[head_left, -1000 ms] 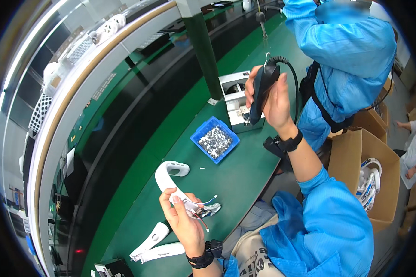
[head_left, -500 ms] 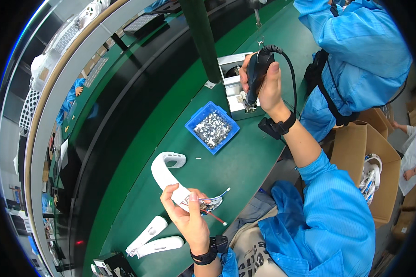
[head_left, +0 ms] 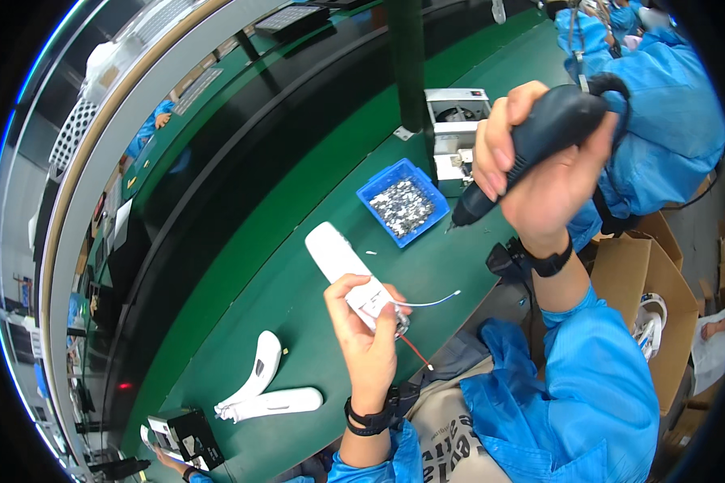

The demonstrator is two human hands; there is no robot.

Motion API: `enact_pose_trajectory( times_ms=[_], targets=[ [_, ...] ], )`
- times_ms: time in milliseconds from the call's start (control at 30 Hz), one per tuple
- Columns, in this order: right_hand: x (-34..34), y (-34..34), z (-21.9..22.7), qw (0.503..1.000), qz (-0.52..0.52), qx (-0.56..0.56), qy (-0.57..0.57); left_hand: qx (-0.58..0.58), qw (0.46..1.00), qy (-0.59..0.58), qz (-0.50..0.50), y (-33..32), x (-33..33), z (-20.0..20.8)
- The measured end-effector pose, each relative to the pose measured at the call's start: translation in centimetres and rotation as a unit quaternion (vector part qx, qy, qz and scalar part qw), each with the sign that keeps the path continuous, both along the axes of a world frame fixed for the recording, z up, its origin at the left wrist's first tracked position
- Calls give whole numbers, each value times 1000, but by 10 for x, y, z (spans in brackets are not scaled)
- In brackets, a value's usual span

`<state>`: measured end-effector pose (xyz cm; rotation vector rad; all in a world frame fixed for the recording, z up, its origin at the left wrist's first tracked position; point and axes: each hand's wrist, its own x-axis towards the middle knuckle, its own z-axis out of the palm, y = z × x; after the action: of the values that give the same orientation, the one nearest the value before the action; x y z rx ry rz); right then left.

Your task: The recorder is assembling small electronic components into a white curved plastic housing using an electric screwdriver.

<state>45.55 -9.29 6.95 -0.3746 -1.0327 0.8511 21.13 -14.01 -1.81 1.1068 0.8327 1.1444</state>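
My left hand (head_left: pixel 364 338) is closed around a white curved plastic housing (head_left: pixel 336 251), tilted above the green table. At the housing's near end, bare inner parts (head_left: pixel 403 322) show, with a blue-and-white wire (head_left: pixel 435 303) and a red wire (head_left: pixel 415 352) hanging out. My right hand (head_left: pixel 552 197) grips a black electric screwdriver (head_left: pixel 532 141), its tip pointing down and left. That tip hovers just right of a blue bin (head_left: pixel 424 229) full of small metal pieces (head_left: pixel 403 208), apart from the housing. Whether the tip carries a screw is too small to tell.
Two white housing pieces (head_left: pixel 286 402) lie at the table's near left. Beside them is a black box (head_left: pixel 193 439) with another person's hand (head_left: pixel 169 460). A metal machine (head_left: pixel 457 105) stands beyond the bin, near a dark post (head_left: pixel 407 64). Right: a co-worker's blue sleeve (head_left: pixel 660 105), a cardboard box (head_left: pixel 632 258).
My right hand has lifted the screwdriver off the metal machine and brought it nearer. The housing has turned in my left hand. One white piece lies differently, and another person's hand has appeared lower left.
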Motion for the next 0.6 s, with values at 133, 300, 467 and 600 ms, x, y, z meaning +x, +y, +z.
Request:
enact_pose_trajectory(
  times_ms=[133, 300, 467, 600],
  targets=[
    [-40, -10, 29, 993, 101, 62, -5, -7, 999, -25, -26, 2, 0, 0],
    [-75, 11, 31, 953, 283, 105, 12, -27, 998, -49, -25, 0, -5, -3],
    [-83, -3, 37, 966, 253, 48, -29, -6, 999, -35, -18, 1, -10, -4],
    [-105, -11, 45, 967, 256, 21, 4, -5, 998, -46, -30, 2, -13, -8]
  ],
)
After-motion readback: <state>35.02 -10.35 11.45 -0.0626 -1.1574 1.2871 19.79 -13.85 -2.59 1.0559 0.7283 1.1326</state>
